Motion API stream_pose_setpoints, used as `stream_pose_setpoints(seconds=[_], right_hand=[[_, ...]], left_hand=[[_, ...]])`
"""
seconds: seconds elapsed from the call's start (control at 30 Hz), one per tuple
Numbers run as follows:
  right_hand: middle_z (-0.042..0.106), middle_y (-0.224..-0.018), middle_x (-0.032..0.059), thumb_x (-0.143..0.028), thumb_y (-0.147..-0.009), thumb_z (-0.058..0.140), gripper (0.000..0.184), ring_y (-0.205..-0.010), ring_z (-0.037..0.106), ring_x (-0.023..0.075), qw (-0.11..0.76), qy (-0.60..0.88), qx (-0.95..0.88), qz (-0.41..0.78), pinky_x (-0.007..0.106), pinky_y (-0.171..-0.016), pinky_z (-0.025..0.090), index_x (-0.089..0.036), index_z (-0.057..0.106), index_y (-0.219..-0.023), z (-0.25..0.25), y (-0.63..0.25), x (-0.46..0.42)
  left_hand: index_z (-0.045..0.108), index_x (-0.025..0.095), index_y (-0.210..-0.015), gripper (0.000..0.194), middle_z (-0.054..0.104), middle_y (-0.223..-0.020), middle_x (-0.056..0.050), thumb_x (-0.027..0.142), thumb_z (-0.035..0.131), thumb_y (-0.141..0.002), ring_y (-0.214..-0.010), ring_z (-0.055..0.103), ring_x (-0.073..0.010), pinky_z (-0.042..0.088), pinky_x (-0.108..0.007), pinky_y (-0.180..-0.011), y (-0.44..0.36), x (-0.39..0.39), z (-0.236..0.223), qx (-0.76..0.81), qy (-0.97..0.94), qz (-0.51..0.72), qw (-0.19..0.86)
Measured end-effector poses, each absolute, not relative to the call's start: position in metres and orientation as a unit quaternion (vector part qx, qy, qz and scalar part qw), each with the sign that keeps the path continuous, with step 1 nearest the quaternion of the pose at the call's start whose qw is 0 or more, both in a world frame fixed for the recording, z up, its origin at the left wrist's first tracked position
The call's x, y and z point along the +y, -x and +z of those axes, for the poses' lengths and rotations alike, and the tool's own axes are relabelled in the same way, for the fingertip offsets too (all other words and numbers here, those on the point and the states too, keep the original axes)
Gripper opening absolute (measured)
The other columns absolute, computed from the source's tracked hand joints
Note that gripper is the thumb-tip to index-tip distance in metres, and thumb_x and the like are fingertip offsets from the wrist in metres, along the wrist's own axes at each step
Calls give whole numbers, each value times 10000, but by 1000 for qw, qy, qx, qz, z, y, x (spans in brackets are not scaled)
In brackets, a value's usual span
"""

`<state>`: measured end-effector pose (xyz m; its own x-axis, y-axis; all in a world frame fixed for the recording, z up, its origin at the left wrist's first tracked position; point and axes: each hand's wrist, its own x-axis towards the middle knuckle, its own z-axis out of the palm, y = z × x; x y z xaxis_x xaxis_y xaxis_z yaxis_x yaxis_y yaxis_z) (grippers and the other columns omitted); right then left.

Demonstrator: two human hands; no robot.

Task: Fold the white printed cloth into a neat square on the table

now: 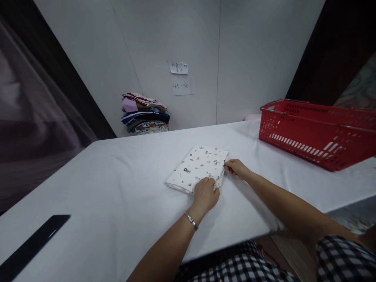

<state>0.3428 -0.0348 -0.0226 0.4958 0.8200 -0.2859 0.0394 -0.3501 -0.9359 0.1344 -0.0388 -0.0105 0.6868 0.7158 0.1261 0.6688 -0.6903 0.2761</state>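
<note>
A folded white cloth [197, 167] with small printed figures lies on the white table [117, 196]. My left hand [206, 193], with a metal bracelet at the wrist, rests on the cloth's near edge with its fingers curled over it. My right hand [236, 168] pinches the cloth's right edge near the far corner. Both hands touch the same cloth.
A red plastic basket [317, 133] stands at the table's right side. A stack of folded clothes [145, 113] sits against the far wall under two paper notes [179, 78]. A dark flat object [32, 244] lies at the table's near left.
</note>
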Motion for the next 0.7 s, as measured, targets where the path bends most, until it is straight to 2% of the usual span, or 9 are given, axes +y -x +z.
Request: stream_pose_setpoints(seconds=[0.17, 0.33, 0.53, 0.7], right_hand=[[537, -542, -9, -385, -825, 521, 247, -356, 422, 61, 485, 752, -261, 362, 188, -328, 231, -165, 498, -715, -21, -360, -21], [529, -534, 2, -508, -782, 544, 340, -365, 434, 93, 458, 784, -268, 322, 216, -341, 238, -174, 502, -735, -23, -377, -1], [587, -613, 8, -384, -730, 619, 234, -542, 514, 116, 445, 798, -335, 228, 210, -474, 346, -161, 573, -779, -26, -387, 20], [616, -663, 14, -355, -723, 605, 218, -648, 541, 134, 406, 816, -375, 170, 211, -562, 377, -146, 609, -786, -36, -389, 18]], left_hand=[[522, 202, -915, 182, 559, -956, -49, 331, 505, -787, -930, 503, -218, 377, -344, -780, -133, -43, -13, 375, -914, 132, 86], [505, 202, -947, 247, 540, -997, -58, 362, 537, -762, -982, 472, -234, 359, -370, -827, -131, -47, -12, 366, -918, 130, 86], [495, 196, -953, 253, 524, -1010, -68, 346, 544, -755, -973, 454, -243, 352, -382, -816, -129, -52, -11, 350, -927, 117, 66], [492, 186, -974, 269, 517, -1016, -80, 316, 558, -748, -967, 442, -250, 339, -399, -826, -125, -56, -11, 323, -939, 108, 50]])
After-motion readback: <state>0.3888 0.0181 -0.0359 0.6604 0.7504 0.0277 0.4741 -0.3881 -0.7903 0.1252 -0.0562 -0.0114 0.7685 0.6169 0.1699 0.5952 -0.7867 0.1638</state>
